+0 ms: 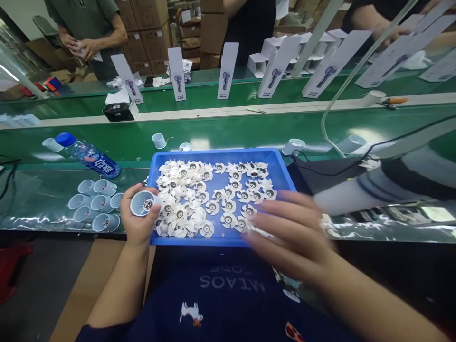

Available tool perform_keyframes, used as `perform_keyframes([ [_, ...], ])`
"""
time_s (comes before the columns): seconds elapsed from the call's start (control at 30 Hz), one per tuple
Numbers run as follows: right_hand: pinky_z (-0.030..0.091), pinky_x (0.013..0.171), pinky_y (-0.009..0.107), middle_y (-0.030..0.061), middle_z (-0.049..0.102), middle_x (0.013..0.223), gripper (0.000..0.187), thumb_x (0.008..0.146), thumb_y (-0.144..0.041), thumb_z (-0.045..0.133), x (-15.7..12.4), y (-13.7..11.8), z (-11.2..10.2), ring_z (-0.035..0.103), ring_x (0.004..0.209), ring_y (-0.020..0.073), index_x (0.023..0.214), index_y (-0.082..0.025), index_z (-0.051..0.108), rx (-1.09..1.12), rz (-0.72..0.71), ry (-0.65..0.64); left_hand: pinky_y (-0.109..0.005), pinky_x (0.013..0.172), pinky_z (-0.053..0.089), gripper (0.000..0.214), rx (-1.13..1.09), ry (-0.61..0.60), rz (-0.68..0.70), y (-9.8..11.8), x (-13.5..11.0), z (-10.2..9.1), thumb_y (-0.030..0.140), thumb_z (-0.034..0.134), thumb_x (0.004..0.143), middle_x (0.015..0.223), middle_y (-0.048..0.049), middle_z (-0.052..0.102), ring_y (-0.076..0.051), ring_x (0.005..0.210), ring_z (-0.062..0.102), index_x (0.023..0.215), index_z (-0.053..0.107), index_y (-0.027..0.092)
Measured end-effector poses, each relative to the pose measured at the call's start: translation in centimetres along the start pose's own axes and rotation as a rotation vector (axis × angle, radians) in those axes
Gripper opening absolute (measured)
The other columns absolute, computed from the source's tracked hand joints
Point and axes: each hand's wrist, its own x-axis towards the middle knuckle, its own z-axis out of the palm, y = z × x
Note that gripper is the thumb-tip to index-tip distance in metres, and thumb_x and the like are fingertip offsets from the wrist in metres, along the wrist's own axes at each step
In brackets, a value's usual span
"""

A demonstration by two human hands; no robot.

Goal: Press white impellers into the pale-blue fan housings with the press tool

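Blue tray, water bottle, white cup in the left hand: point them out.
Blue tray (221, 156): head view, on its far rim.
Water bottle (91, 158): head view, on its label.
White cup (137, 205): head view, on its inner wall.

Factory assembly line, small-appliance production floor.

Green conveyor belts (228, 130) run across the scene, with more belt beyond. The far belt carries upright white product cards (228, 70) printed with a handheld appliance, and white open cardboard inserts (258, 64) stand behind them on the far right. Brown cardboard cartons (140, 28) are stacked behind the line at far left and centre. Co-workers (85, 28) stand along the far side. On the near bench, a blue plastic tray (228, 241) holds loose white plastic impellers (228, 192), with small white cups (101, 203) grouped to its left. Flattened cardboard (87, 285) lies on the floor at near left.
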Motion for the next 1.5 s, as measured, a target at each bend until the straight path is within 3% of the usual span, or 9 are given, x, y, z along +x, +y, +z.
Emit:
perform_keyframes([
  [0.07, 0.039, 0.103, 0.046, 0.0038, 0.065, 0.126, 0.027, 0.105, -0.024, 0.041, 4.1, 0.0, 4.2, 0.055, 0.118, 0.0246, 0.112, -0.026, 0.067, -0.332, -0.307, -0.425, -0.042, 0.089, 0.055, 0.057, 0.003, 0.043, 0.035, -0.1, -0.1, 0.0, 0.039, 0.080, 0.076, 0.102, 0.0003, 0.069, -0.020, 0.092, 0.068, 0.122, 0.049, 0.026],
  [0.13, 0.039, 0.095, 0.041, 0.0081, 0.062, 0.126, 0.033, 0.105, -0.016, 0.034, 7.6, 0.7, 8.1, 0.055, 0.113, 0.0244, 0.113, -0.019, 0.067, -0.491, -0.331, -0.706, -0.043, 0.091, 0.054, 0.059, 0.037, 0.058, 0.054, -0.3, -0.4, -0.1, 0.041, 0.080, 0.076, 0.104, 0.0000, 0.068, -0.020, 0.094, 0.068, 0.123, 0.048, 0.028],
  [0.23, 0.038, 0.082, 0.037, 0.0130, 0.066, 0.106, 0.022, 0.097, -0.009, 0.047, 10.1, 1.7, 12.5, 0.058, 0.099, 0.0259, 0.096, -0.012, 0.069, -0.516, -0.330, -0.797, -0.041, 0.088, 0.056, 0.059, 0.145, 0.027, 0.072, -0.4, -1.2, -0.3, 0.045, 0.080, 0.074, 0.101, -0.0046, 0.069, -0.022, 0.092, 0.069, 0.120, 0.051, 0.022],
  [0.37, 0.035, 0.080, 0.042, 0.0252, 0.063, 0.102, 0.028, 0.091, -0.003, 0.042, 10.3, 2.8, 15.0, 0.059, 0.094, 0.0331, 0.102, -0.002, 0.067, -0.474, -0.240, -0.765, -0.039, 0.094, 0.055, 0.061, 0.270, -0.046, 0.046, -0.5, -1.3, -0.1, 0.050, 0.079, 0.073, 0.104, -0.0093, 0.071, -0.024, 0.098, 0.070, 0.119, 0.054, 0.018],
  [0.5, 0.034, 0.092, 0.052, 0.0288, 0.060, 0.105, 0.024, 0.088, -0.009, 0.042, 10.3, 2.7, 13.7, 0.056, 0.104, 0.0377, 0.099, -0.003, 0.063, -0.281, -0.035, -0.679, -0.040, 0.098, 0.053, 0.072, 0.250, -0.044, 0.001, -0.4, -1.3, -0.1, 0.049, 0.081, 0.071, 0.112, -0.0116, 0.066, -0.025, 0.103, 0.066, 0.127, 0.048, 0.017],
  [0.63, 0.047, 0.087, 0.043, 0.0176, 0.061, 0.106, 0.031, 0.090, -0.031, 0.040, 9.4, 1.8, 10.0, 0.061, 0.094, 0.0253, 0.112, -0.012, 0.051, 0.123, 0.242, -0.607, -0.040, 0.101, 0.050, 0.064, 0.221, -0.004, 0.079, 0.6, -1.9, -0.5, 0.036, 0.078, 0.072, 0.122, -0.0127, 0.055, -0.025, 0.115, 0.060, 0.125, 0.046, 0.018],
  [0.87, 0.055, 0.077, 0.035, 0.0092, 0.061, 0.096, 0.040, 0.087, -0.048, 0.045, 5.7, 0.1, 6.7, 0.062, 0.079, 0.0167, 0.112, -0.017, 0.053, 0.666, 0.420, -0.522, -0.037, 0.105, 0.050, 0.062, 0.390, -0.377, 0.122, 4.2, -2.4, -0.4, 0.027, 0.082, 0.076, 0.131, -0.0055, 0.064, -0.023, 0.122, 0.061, 0.133, 0.055, 0.026],
  [1.1, 0.049, 0.090, 0.040, 0.0084, 0.055, 0.103, 0.021, 0.086, -0.018, 0.071, 5.5, -2.5, 6.4, 0.057, 0.094, 0.0191, 0.107, -0.020, 0.074, 0.158, -0.036, -0.383, -0.039, 0.103, 0.051, 0.054, 0.568, -0.349, 0.416, 5.6, -3.0, 0.7, 0.017, 0.069, 0.083, 0.124, -0.0105, 0.069, -0.024, 0.115, 0.065, 0.134, 0.053, 0.017],
  [1.5, 0.049, 0.083, 0.035, 0.0055, 0.051, 0.098, 0.012, 0.081, -0.017, 0.079, 5.6, -1.9, 5.0, 0.058, 0.089, 0.0167, 0.093, -0.020, 0.078, 0.152, 0.102, -0.335, -0.035, 0.105, 0.050, 0.063, 0.452, -0.391, 0.455, 6.1, -2.3, 3.0, 0.017, 0.072, 0.085, 0.126, -0.0080, 0.067, -0.020, 0.117, 0.063, 0.142, 0.047, 0.024],
])
